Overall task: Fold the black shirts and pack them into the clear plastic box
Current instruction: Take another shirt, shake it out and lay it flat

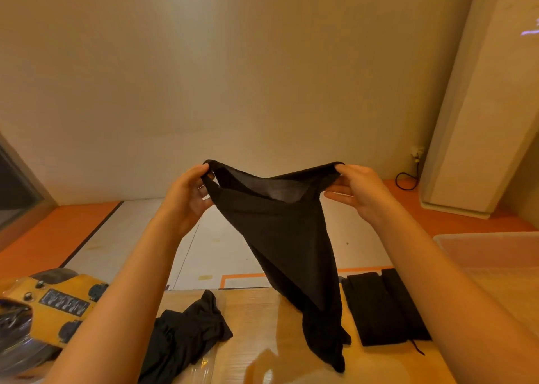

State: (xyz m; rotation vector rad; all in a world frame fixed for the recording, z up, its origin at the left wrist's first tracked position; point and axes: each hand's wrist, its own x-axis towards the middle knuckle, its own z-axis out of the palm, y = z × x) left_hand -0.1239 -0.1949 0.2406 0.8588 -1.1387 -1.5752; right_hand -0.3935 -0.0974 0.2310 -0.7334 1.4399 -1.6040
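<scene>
1. The wooden table fills the near part of the view.
2. A black shirt hangs above it, its lower end touching the tabletop.
3. The clear plastic box stands at the right.
4. A crumpled black shirt lies at the left.
5. A folded black shirt lies beside the box.
6. The left hand and the right hand each pinch an upper corner of the hanging shirt.

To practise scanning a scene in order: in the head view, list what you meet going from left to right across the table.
yellow device → crumpled black shirt → held black shirt → folded black shirt → clear plastic box
</scene>
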